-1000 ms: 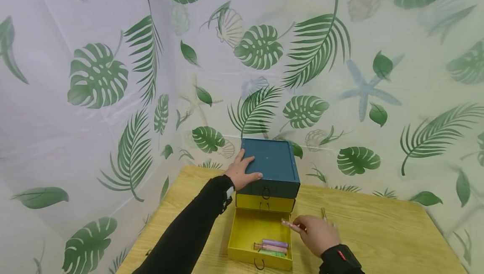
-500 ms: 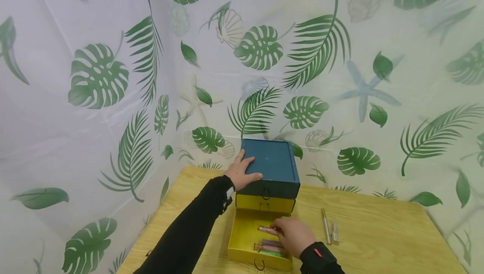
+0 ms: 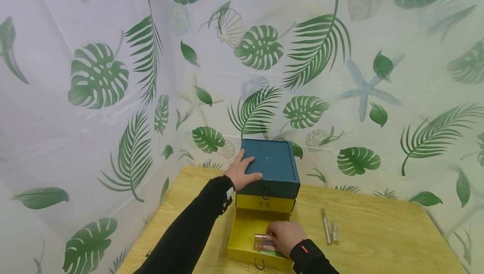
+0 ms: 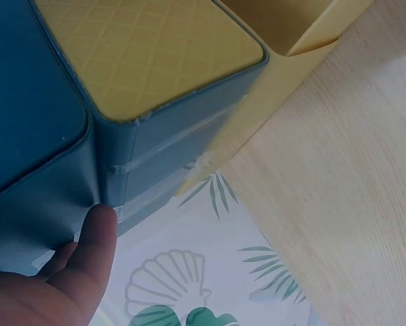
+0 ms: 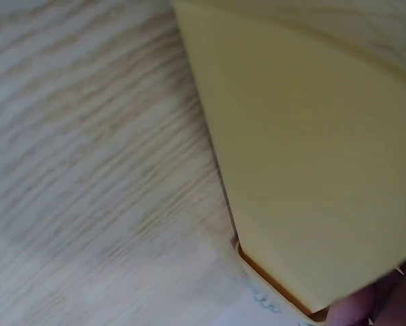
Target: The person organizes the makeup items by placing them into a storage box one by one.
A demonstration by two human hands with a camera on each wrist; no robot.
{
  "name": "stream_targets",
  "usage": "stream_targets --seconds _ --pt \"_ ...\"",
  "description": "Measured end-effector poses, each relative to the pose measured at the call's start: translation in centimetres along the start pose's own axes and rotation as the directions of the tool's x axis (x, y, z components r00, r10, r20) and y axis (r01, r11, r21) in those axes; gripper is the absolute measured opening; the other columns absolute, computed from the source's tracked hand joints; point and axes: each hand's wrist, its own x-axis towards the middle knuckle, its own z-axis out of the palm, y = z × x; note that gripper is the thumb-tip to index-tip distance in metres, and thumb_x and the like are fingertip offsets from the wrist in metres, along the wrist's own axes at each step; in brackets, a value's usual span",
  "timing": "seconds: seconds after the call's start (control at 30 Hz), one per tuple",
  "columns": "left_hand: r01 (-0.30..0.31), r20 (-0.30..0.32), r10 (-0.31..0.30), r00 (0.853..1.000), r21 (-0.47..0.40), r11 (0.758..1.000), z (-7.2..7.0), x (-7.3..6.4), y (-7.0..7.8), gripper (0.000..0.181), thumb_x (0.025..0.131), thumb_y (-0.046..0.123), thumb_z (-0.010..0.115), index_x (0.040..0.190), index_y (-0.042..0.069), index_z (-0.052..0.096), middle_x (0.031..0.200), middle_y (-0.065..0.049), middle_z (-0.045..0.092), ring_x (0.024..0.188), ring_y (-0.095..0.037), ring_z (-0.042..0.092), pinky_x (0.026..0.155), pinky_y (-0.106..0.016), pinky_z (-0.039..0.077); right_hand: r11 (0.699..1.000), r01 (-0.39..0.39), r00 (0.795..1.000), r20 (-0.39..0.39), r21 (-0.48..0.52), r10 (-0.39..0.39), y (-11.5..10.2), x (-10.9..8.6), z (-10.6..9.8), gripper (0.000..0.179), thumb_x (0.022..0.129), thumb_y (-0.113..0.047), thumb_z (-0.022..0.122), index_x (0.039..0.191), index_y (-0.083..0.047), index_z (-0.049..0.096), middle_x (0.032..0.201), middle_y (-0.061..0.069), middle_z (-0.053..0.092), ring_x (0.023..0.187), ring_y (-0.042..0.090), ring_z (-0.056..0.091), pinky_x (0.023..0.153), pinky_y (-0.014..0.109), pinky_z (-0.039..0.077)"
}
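Note:
Fingers spread, my left hand (image 3: 241, 173) rests on the left edge of a blue drawer box (image 3: 274, 160); the left wrist view shows its fingers against the box's side. The lowest yellow drawer (image 3: 239, 228) is pulled out. Over it, my right hand (image 3: 289, 237) pinches a slim pink tube (image 3: 261, 237), probably lip gloss; its right end is hidden by the fingers. Just below lie a purple tube (image 3: 269, 243), a second pink tube (image 3: 266, 247) and a green one (image 3: 270, 253), all partly covered by the hand. In the right wrist view, fingers (image 5: 356, 309) reach over the drawer's wall.
On the wooden table (image 3: 378, 227), right of the drawer, lie a slim gold-and-silver tube (image 3: 326, 226) and a short clear one (image 3: 335, 233). A closed yellow drawer (image 3: 264, 202) sits above the pulled-out one. A leaf-patterned curtain (image 3: 321, 76) stands behind the table.
My right hand has carried the pink tube leftward from the drawer's right edge, then down beside the other tubes. The left hand has stayed on the box.

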Motion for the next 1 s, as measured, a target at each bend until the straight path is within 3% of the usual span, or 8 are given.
stream_targets --seconds 0.27,0.47,0.67,0.83,1.0 --pt "0.002 -0.006 -0.002 1.0 -0.007 1.0 -0.1 0.0 -0.2 0.074 0.098 0.048 0.066 0.159 0.018 0.037 0.17 -0.01 0.003 0.149 -0.043 0.024 0.115 -0.058 0.035 0.999 0.008 1.0 0.013 -0.047 -0.008 0.8 0.8 1.3 0.01 0.093 -0.025 0.074 0.084 -0.028 0.072 0.071 -0.014 0.059 0.059 0.006 0.049 0.057 0.033 0.048" --pt "-0.014 0.002 0.014 1.0 -0.001 1.0 -0.2 -0.1 -0.3 0.075 0.099 0.049 0.065 0.159 0.017 0.036 0.17 -0.011 0.002 0.149 -0.044 0.025 0.115 -0.058 0.036 0.999 -0.052 0.997 0.049 0.007 0.051 0.9 0.8 1.4 0.013 0.094 -0.013 0.072 0.088 -0.025 0.074 0.077 -0.009 0.063 0.064 0.01 0.054 0.061 0.036 0.053" --pt "-0.011 0.002 0.011 1.0 0.007 1.0 -0.2 0.0 -0.2 0.074 0.098 0.048 0.065 0.159 0.017 0.036 0.17 -0.011 0.003 0.148 -0.044 0.026 0.115 -0.057 0.037 0.998 -0.059 0.998 0.035 0.034 0.057 0.9 0.5 1.3 0.014 0.095 -0.015 0.07 0.087 -0.025 0.076 0.078 -0.01 0.062 0.069 0.013 0.058 0.068 0.038 0.056" --pt "-0.009 -0.002 0.009 1.0 0.003 1.0 -0.2 0.0 0.0 0.075 0.098 0.049 0.065 0.159 0.018 0.036 0.17 -0.01 0.002 0.148 -0.044 0.025 0.115 -0.058 0.036 0.982 -0.095 0.995 0.011 0.161 0.095 1.7 0.1 1.2 0.011 0.095 -0.013 0.068 0.096 -0.021 0.076 0.089 -0.007 0.063 0.082 0.019 0.061 0.075 0.041 0.057" --pt "-0.007 0.0 0.007 1.0 0.003 1.0 -0.2 0.0 0.0 0.074 0.098 0.049 0.064 0.159 0.017 0.036 0.17 -0.011 0.003 0.148 -0.044 0.026 0.115 -0.058 0.037 0.926 -0.151 0.983 -0.048 0.346 0.178 3.2 -1.1 0.5 0.015 0.098 -0.009 0.064 0.108 -0.017 0.073 0.105 -0.004 0.064 0.103 0.027 0.063 0.091 0.044 0.055"
